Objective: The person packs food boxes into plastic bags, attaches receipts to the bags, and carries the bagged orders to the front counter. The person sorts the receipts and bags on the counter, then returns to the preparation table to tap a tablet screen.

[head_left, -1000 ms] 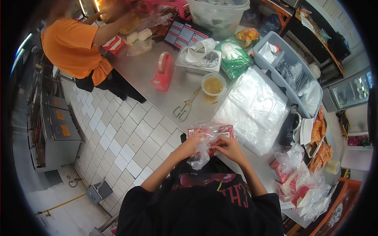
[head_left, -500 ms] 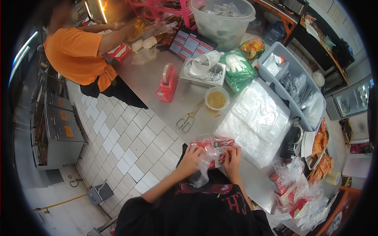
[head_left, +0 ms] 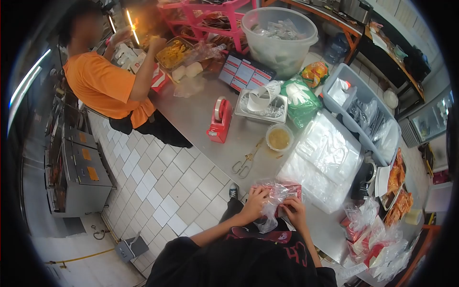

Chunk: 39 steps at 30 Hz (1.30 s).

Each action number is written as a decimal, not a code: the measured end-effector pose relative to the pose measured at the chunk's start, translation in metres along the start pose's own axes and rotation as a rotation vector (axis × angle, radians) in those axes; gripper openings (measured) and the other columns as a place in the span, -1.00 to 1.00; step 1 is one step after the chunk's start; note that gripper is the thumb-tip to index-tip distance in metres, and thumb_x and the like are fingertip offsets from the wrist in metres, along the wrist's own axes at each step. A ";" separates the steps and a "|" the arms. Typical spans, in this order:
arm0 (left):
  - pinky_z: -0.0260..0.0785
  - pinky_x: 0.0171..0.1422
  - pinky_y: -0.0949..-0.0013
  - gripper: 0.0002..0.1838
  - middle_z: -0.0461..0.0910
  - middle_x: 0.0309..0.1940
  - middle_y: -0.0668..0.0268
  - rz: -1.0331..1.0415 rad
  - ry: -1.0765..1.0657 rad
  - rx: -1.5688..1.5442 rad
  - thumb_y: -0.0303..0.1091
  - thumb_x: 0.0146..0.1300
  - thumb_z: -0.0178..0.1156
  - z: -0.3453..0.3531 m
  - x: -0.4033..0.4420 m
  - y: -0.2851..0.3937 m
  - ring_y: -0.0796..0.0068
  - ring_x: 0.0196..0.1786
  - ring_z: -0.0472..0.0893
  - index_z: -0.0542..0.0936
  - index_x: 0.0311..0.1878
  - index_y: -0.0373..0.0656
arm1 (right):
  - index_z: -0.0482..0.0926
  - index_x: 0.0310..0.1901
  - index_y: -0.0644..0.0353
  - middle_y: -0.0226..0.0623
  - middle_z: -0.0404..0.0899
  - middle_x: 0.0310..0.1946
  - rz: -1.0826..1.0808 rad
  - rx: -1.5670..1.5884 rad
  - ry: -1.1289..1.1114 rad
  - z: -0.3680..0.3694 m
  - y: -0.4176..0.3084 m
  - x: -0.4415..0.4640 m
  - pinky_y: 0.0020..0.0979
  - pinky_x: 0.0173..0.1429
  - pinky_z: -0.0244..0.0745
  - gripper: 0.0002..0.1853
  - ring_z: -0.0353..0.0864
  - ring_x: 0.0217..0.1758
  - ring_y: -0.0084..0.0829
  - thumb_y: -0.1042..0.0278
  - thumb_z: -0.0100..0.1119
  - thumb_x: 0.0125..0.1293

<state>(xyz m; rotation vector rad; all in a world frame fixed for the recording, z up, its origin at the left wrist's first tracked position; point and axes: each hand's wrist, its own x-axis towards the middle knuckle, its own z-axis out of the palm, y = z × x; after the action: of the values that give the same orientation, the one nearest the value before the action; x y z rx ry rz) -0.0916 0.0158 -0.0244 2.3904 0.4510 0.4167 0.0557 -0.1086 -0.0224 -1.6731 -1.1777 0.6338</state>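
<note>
The right hand (head_left: 294, 211) has slipped from the red box's (head_left: 292, 190) right end to its near edge, so handling of the clear bag (head_left: 268, 224) around it seems still under way. The right fingers appear to pinch loose plastic; the left hand (head_left: 253, 205) grips the box's left end through the film. The box is at the counter's (head_left: 191, 112) near edge, just beside stacked bags (head_left: 325, 148). Farther off, a co-worker in orange (head_left: 103, 81) has raised a forearm.
</note>
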 end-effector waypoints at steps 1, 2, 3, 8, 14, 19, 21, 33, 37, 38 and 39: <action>0.05 0.08 0.20 -0.67 0.39 -0.12 0.19 -0.003 0.018 -0.007 -0.43 -0.18 0.13 0.000 0.001 0.001 0.20 -0.02 0.30 0.53 -0.22 -0.13 | 0.51 -0.39 0.29 -0.26 0.49 -0.33 -0.008 0.002 -0.004 0.002 0.001 0.000 -0.46 -0.29 0.40 -0.88 0.51 -0.33 -0.37 0.58 0.22 -0.03; 0.05 0.08 0.20 -0.67 0.39 -0.12 0.19 -0.005 0.024 0.001 -0.43 -0.18 0.13 -0.001 0.001 0.001 0.20 -0.02 0.30 0.53 -0.22 -0.13 | 0.51 -0.39 0.29 -0.25 0.48 -0.33 0.003 -0.004 0.026 0.004 0.003 -0.001 -0.48 -0.30 0.39 -0.88 0.50 -0.36 -0.37 0.58 0.21 -0.02; 0.05 0.09 0.20 -0.67 0.38 -0.11 0.19 -0.015 0.004 0.006 -0.43 -0.18 0.13 -0.002 0.001 0.002 0.20 -0.02 0.30 0.53 -0.22 -0.13 | 0.50 -0.39 0.29 -0.24 0.48 -0.34 0.013 -0.009 0.055 0.007 0.003 -0.002 -0.49 -0.31 0.38 -0.88 0.50 -0.38 -0.37 0.58 0.20 -0.02; 0.15 0.11 0.17 -0.65 0.31 -0.06 0.13 -0.216 0.121 -0.185 -0.51 -0.19 0.10 0.002 -0.002 0.005 0.15 0.02 0.28 0.49 -0.20 -0.25 | 0.46 -0.42 0.30 -0.27 0.44 -0.39 0.020 -0.044 0.255 0.024 0.001 -0.004 -0.53 -0.35 0.33 -0.92 0.46 -0.43 -0.45 0.59 0.15 0.02; 0.20 0.15 0.19 -0.56 0.29 0.00 -0.02 0.095 -0.172 -0.160 -0.54 -0.05 0.07 -0.024 0.011 -0.055 -0.02 0.04 0.33 0.38 0.00 -0.29 | 0.43 -0.43 0.28 -0.36 0.38 -0.42 0.149 0.030 0.379 0.023 -0.004 0.003 -0.60 -0.47 0.27 -0.93 0.42 -0.52 -0.61 0.59 0.12 0.07; 0.30 -0.01 0.27 -0.61 0.44 -0.14 0.07 -0.069 0.401 -0.360 -0.32 0.16 0.10 -0.118 0.173 -0.055 0.14 -0.11 0.45 0.38 0.07 -0.19 | 0.42 -0.37 0.26 -0.44 0.35 -0.55 0.212 0.184 0.302 0.021 0.006 0.000 -0.67 -0.56 0.23 -0.94 0.38 -0.63 -0.70 0.57 0.10 0.14; 0.32 -0.05 0.29 -0.61 0.47 -0.11 0.08 -0.065 0.414 -0.054 -0.27 0.14 0.13 -0.102 0.223 -0.075 0.18 -0.16 0.48 0.43 0.04 -0.16 | 0.41 -0.34 0.24 -0.46 0.36 -0.58 0.172 0.100 0.280 0.017 0.018 -0.001 -0.68 -0.57 0.24 -0.94 0.36 -0.66 -0.69 0.55 0.09 0.17; 0.46 -0.12 0.49 -0.34 0.53 -0.14 0.10 -0.181 0.461 -0.901 -0.59 0.07 0.19 -0.179 0.087 -0.028 0.45 -0.18 0.57 0.14 0.21 -0.11 | 0.43 -0.01 0.33 -0.14 0.50 -0.09 -0.109 -0.067 0.309 0.047 -0.140 0.135 -0.41 0.04 0.33 -0.62 0.48 -0.02 -0.35 0.43 0.18 0.12; 0.45 -0.04 0.35 -0.47 0.52 -0.11 0.16 -0.462 0.319 -1.692 -0.48 0.18 0.11 -0.186 0.033 -0.108 0.33 -0.02 0.53 0.18 0.21 -0.13 | 0.49 -0.07 0.35 -0.31 0.58 -0.25 0.280 0.515 -0.153 0.124 -0.128 0.126 -0.52 -0.11 0.39 -0.69 0.49 -0.21 -0.61 0.36 0.16 0.18; 0.44 0.00 0.30 -0.49 0.52 -0.11 0.17 -0.511 0.116 -2.070 -0.44 0.21 0.08 -0.188 0.019 -0.121 0.28 0.03 0.50 0.17 0.21 -0.14 | 0.50 -0.09 0.35 -0.35 0.59 -0.29 0.304 0.584 -0.199 0.140 -0.126 0.117 -0.55 -0.17 0.40 -0.70 0.48 -0.26 -0.67 0.34 0.14 0.20; 0.44 0.00 0.30 -0.49 0.52 -0.11 0.17 -0.518 0.139 -2.076 -0.44 0.21 0.08 -0.204 0.013 -0.113 0.28 0.03 0.50 0.17 0.21 -0.14 | 0.50 -0.09 0.35 -0.35 0.59 -0.29 0.313 0.583 -0.218 0.153 -0.124 0.110 -0.55 -0.17 0.40 -0.70 0.48 -0.26 -0.67 0.34 0.14 0.20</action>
<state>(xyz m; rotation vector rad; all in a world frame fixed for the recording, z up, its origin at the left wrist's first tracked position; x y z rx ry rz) -0.1866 0.2142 0.0524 0.2239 0.3237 0.4155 -0.0772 0.0628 0.0397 -1.3081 -0.7690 1.2491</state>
